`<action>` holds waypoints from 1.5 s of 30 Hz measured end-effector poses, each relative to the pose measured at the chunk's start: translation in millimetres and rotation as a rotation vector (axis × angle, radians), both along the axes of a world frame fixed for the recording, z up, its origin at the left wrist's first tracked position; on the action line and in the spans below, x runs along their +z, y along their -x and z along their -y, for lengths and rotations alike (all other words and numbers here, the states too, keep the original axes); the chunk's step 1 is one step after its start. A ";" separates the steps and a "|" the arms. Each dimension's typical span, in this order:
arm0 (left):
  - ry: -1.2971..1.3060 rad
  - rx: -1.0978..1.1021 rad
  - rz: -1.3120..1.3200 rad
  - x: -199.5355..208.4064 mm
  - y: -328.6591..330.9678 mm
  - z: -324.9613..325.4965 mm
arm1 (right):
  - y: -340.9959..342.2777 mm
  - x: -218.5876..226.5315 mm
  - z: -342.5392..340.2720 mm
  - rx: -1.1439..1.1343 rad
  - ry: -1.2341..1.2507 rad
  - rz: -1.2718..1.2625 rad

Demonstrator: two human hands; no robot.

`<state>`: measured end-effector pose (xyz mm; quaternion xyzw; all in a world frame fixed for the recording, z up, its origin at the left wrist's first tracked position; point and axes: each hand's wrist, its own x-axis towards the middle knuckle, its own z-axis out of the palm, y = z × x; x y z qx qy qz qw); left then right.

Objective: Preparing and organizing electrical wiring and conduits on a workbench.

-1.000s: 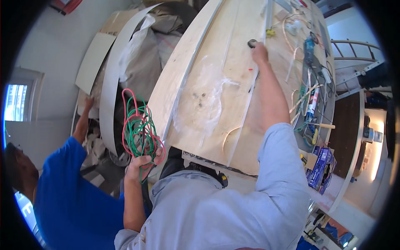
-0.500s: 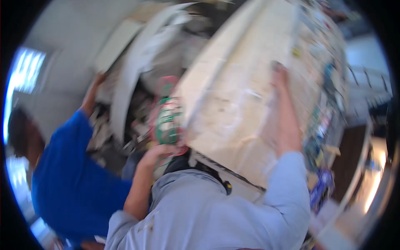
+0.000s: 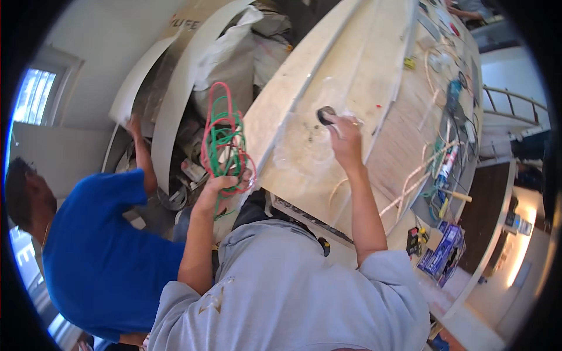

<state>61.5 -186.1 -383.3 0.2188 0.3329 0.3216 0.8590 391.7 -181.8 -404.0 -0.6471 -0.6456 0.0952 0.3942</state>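
Note:
My left hand (image 3: 220, 186) is closed round the lower end of a looped bundle of red and green wire (image 3: 223, 140), which stands up above my fist. Over the pale worktable (image 3: 304, 175), my right hand (image 3: 345, 136) grips a small black ring, seemingly a roll of tape (image 3: 324, 115), between thumb and fingers. I cannot tell whether the roll touches the tabletop.
On my left a person in a blue shirt (image 3: 111, 251) reaches toward leaning sheets (image 3: 175, 105) and a white sack (image 3: 225, 64). Along the table's right side lie rope (image 3: 410, 190), a blue-green power tool (image 3: 453, 96) and a purple box (image 3: 442, 248).
My right hand has come from farther right on the table toward the middle and now has the black roll. The wire bundle stays in my left hand. The view has shifted.

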 end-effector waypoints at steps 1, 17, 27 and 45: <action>0.000 0.019 -0.013 4.8 -4.3 -3.1 | -1.3 -7.2 -3.5 -0.027 0.004 0.014; -0.032 -0.124 -0.032 22.0 -34.6 5.4 | 5.3 -58.1 -8.0 0.010 0.330 0.235; -0.033 -0.112 -0.025 29.0 -38.1 6.4 | 19.4 -72.1 -15.7 0.028 0.258 0.312; -0.028 -0.150 0.020 22.1 -32.5 1.8 | -20.7 -53.8 -41.3 -0.174 0.327 -0.185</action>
